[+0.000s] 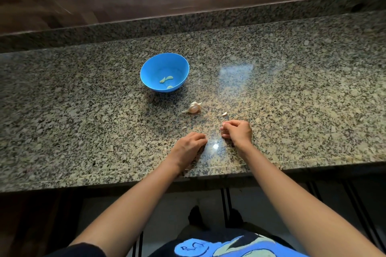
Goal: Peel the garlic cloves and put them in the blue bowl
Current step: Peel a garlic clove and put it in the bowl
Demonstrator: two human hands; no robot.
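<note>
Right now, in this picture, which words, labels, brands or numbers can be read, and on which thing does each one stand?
No text can be read here.
On the shirt print: dark marks on a blue shape, too distorted to read.
On the blue bowl, the garlic bulb and the granite counter: no label or writing shows.

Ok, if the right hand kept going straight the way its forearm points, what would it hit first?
Probably the garlic bulb, just ahead-left of the right hand; the blue bowl sits farther along that line. The hand is curled, so heading is approximate.
</note>
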